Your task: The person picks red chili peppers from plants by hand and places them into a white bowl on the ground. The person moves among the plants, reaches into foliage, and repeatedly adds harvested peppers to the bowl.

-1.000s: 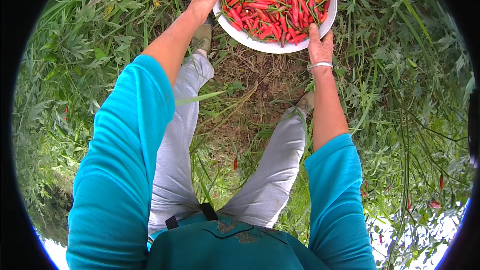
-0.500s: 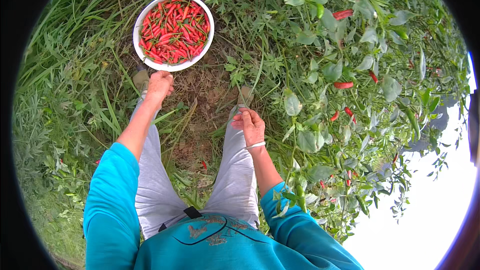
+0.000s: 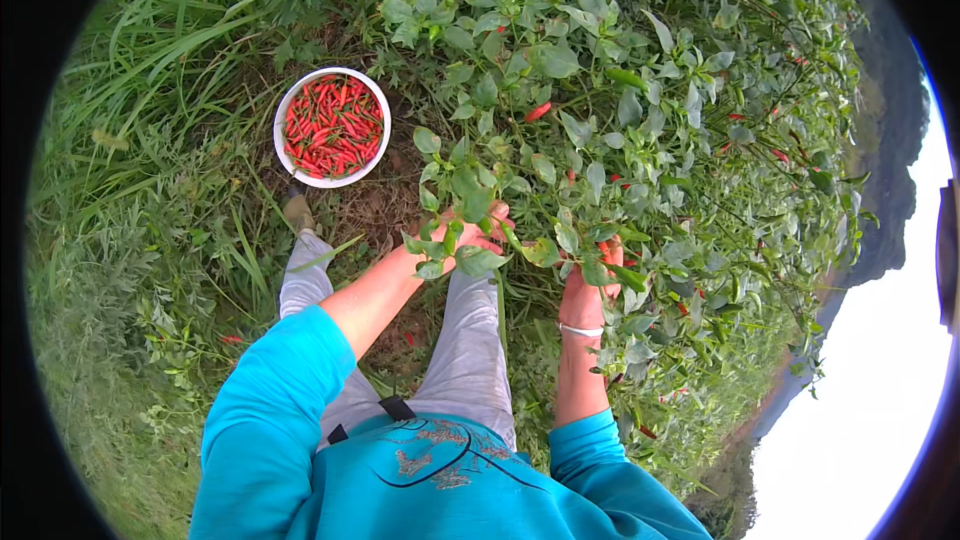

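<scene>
My left hand [image 3: 486, 230] reaches into the chili plant [image 3: 560, 60] in front of me. Leaves and green chilies cover most of its fingers, so its grip is unclear. Farther right, my right hand [image 3: 584, 298], with a white band at the wrist, is among the foliage. Its fingers are closed around a red chili pepper [image 3: 604, 248], partly behind leaves. A white bowl [image 3: 279, 130] full of picked red chilies [image 3: 335, 125] stands on the ground ahead, left of both hands.
Tall grass [image 3: 150, 70] and weeds grow on the left. More red chilies, such as one red chili [image 3: 538, 112], hang on the bushes at right. My legs [image 3: 465, 350] stand below, on soil and dry grass. A dark hillside [image 3: 885, 160] rises beyond.
Both hands have moved right into the plant, the left from beside the bowl and the right from near my knee. The view has shifted toward the bushes, and the bowl appears lower and smaller.
</scene>
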Motion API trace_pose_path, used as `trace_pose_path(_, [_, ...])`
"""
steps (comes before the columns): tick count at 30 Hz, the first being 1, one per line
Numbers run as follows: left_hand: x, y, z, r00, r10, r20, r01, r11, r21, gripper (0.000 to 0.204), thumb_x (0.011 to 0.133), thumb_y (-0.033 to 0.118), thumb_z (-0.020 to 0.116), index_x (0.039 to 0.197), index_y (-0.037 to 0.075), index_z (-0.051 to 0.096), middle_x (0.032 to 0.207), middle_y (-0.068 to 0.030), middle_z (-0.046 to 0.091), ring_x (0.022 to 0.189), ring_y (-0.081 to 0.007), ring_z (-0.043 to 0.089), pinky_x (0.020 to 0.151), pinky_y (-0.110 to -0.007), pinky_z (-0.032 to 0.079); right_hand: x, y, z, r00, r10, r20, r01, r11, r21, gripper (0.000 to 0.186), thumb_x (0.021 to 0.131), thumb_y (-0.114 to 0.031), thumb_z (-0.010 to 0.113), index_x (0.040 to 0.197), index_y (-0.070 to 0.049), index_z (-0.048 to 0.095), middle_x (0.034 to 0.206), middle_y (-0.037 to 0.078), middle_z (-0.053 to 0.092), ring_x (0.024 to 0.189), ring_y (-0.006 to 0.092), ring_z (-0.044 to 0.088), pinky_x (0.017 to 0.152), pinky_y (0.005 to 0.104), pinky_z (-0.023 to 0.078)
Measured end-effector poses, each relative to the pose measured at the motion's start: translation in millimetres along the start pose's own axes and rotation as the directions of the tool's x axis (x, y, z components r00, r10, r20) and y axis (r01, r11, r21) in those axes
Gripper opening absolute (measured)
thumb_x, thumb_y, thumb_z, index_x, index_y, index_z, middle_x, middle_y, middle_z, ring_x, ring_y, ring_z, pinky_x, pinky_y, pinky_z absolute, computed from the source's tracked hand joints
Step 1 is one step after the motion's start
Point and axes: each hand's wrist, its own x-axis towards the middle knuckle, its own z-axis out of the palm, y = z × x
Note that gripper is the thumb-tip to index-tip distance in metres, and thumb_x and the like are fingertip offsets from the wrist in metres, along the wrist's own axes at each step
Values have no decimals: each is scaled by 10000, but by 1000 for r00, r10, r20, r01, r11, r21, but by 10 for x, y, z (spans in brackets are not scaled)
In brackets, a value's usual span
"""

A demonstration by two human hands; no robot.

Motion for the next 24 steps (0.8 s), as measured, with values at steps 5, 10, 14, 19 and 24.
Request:
trace_pose_path(5, [222,128,366,983,-143,112,175,913,-367,478,850,438,445,1097,29,476,1076,-119,544,931,-208,543,808,-348,441,111,-176,-95,930,-13,368,91,976,-196,242,811,48,420,1033,30,516,1173,113,438,924,187,518,797,287,429])
trace_pose_path(10, [274,200,348,952,42,302,141,817,-559,496,840,403,450,1173,35,433,994,-81,559,857,-220,553,768,-356,451,73,-150,-75,827,-19,562,212,936,-280,212,765,79,426,917,49,571,1009,154,565,996,237,511,838,305,403])
trace_pose_path(14, [218,210,231,981,-173,-88,123,905,-408,299,818,282,528,1000,45,520,705,-37,504,555,-143,456,510,-271,380,97,-163,6,845,159,510,-40,971,-237,198,774,71,399,856,33,576,951,126,597,894,169,546,792,264,419])
trace_pose_path(19, [-2,204,191,979,-185,-91,156,953,-258,239,832,236,498,988,60,535,666,0,522,530,-92,456,460,-249,358,192,-114,187,927,229,298,-232,972,-25,222,865,-9,390,1053,37,499,930,141,594,751,157,591,682,292,504])
trace_pose_path(24, [-117,120,134,990,-134,-52,116,961,-252,261,806,276,524,946,56,531,693,-38,531,543,-96,452,448,-255,349,445,155,365,964,202,172,37,539,-841,166,758,-111,550,827,35,587,739,214,601,643,338,596,592,359,486])
